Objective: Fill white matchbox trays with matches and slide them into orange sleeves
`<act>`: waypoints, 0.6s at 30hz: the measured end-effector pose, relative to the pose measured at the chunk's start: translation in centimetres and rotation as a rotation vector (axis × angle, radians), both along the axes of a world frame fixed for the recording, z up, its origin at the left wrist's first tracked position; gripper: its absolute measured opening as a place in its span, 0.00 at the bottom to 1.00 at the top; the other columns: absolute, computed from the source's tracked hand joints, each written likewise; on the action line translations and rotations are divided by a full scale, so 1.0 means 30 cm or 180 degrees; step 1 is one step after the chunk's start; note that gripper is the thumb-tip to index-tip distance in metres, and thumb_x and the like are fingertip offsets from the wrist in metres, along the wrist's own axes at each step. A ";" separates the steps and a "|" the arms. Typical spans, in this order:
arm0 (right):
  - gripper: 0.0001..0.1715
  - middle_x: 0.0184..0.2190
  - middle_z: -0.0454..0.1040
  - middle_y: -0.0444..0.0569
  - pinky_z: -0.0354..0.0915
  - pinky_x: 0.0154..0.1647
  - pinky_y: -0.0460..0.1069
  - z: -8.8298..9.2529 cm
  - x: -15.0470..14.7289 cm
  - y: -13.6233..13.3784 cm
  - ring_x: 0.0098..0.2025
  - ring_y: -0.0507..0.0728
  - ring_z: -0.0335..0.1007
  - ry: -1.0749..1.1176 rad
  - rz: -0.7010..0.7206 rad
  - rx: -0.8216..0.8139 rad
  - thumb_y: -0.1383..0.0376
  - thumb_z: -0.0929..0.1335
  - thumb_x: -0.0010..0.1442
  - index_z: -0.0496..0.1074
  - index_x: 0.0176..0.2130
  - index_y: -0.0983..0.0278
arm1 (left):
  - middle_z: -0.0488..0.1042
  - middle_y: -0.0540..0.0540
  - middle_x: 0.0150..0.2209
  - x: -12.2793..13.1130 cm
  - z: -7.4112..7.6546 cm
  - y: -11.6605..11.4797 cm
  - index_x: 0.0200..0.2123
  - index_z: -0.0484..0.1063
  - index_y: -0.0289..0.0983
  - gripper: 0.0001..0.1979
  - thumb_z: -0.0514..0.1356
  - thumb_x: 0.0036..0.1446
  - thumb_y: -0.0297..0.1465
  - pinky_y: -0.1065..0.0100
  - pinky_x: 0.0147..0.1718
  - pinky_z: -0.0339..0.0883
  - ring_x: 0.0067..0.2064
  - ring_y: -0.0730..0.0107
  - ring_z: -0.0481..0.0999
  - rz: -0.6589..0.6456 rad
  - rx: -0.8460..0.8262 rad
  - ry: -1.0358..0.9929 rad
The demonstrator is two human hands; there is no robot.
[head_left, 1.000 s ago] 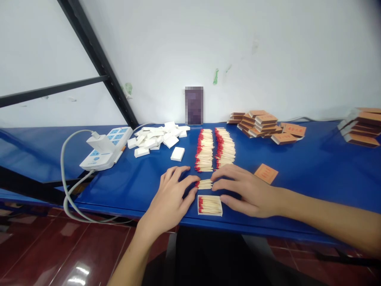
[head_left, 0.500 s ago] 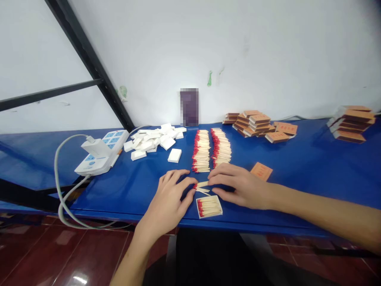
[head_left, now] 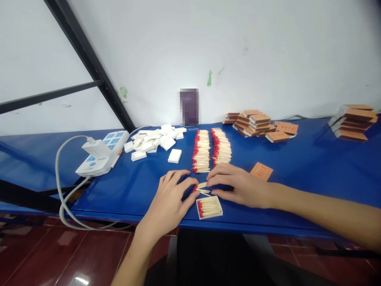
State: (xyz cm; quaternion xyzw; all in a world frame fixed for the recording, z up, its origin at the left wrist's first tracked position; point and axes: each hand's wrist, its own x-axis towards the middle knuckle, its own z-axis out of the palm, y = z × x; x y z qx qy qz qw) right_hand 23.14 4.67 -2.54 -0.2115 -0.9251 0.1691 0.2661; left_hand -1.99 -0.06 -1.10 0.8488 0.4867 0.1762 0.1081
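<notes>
A few loose red-tipped matches (head_left: 203, 187) lie on the blue tabletop (head_left: 119, 198) between my two hands. My left hand (head_left: 171, 200) closes its thumb and forefinger on their red heads. At the plain wooden ends, the curved fingers of my right hand (head_left: 238, 184) press in from the other side. Just below them sits an open white matchbox tray (head_left: 220, 214), partly filled with matches whose heads point left. Two long rows of matches, a left row (head_left: 202, 151) and a right row (head_left: 222, 147), stretch away behind my hands.
White trays (head_left: 153, 139) lie heaped at back left, with a single white tray (head_left: 174, 156) nearer. Orange matchbox sleeves (head_left: 253, 124) are piled at back right, another stack (head_left: 355, 123) farther right. One flat orange sleeve (head_left: 262, 171) lies behind my right wrist. A corded power strip (head_left: 102, 157) is at left.
The fingers of my right hand have shifted very slightly left along the small bunch of matches. Everything else looks the same.
</notes>
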 end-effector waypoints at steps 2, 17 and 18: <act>0.10 0.48 0.74 0.53 0.69 0.52 0.54 0.001 0.000 0.001 0.50 0.57 0.71 -0.0015 0.0013 -0.0011 0.65 0.66 0.69 0.74 0.49 0.62 | 0.68 0.47 0.58 -0.003 0.000 0.000 0.49 0.71 0.47 0.09 0.54 0.71 0.38 0.50 0.57 0.60 0.61 0.54 0.63 0.0007 0.0015 0.0016; 0.10 0.44 0.76 0.51 0.68 0.50 0.54 0.003 -0.002 0.002 0.47 0.57 0.72 -0.0059 0.0055 -0.0078 0.67 0.67 0.68 0.74 0.49 0.62 | 0.68 0.47 0.49 0.054 0.005 0.039 0.44 0.69 0.42 0.06 0.53 0.71 0.32 0.57 0.50 0.61 0.50 0.60 0.66 -0.0166 -0.0014 -0.0116; 0.10 0.43 0.77 0.51 0.68 0.50 0.54 0.003 -0.003 0.002 0.47 0.57 0.72 -0.0047 0.0064 -0.0085 0.67 0.66 0.68 0.74 0.49 0.62 | 0.68 0.47 0.47 0.054 0.003 0.037 0.44 0.69 0.41 0.06 0.53 0.71 0.33 0.57 0.49 0.61 0.48 0.60 0.66 -0.0143 -0.0027 -0.0110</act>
